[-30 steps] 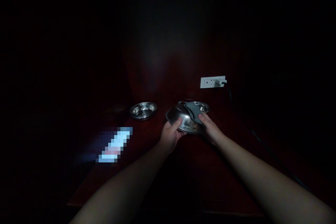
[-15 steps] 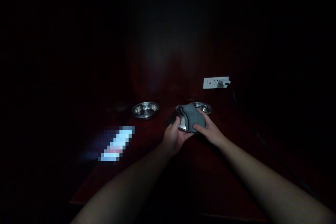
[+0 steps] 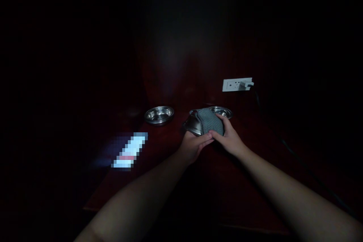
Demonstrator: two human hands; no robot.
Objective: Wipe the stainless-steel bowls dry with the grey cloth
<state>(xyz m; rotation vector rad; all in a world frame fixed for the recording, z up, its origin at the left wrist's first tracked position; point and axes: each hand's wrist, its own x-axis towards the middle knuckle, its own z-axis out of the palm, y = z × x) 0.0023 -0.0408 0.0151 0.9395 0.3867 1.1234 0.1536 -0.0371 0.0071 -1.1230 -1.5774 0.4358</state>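
Note:
Between my two hands, above the dark red table, is a shiny steel bowl [image 3: 194,124], tilted with its outer side partly toward me. A grey-green cloth [image 3: 211,121] covers its right side. My left hand [image 3: 193,146] is closed on the bowl's near edge, thumb stretched toward the cloth. My right hand [image 3: 229,138] presses the cloth against the bowl, its fingers partly hidden behind it. The two thumbs meet at the near rim.
Steel bowls [image 3: 159,115], seemingly stacked, stand to the left. Another steel dish [image 3: 222,112] lies behind the cloth. A blurred-out bright screen [image 3: 130,151] is on the table's left [image 3: 99,196]. A wall socket [image 3: 237,84] holds a plug, and a dark cable [image 3: 300,162] runs down the right.
My left thumb has slid from the bowl's face to the near rim, beside the right thumb. The bowl and cloth have turned slightly. The view has shifted a little.

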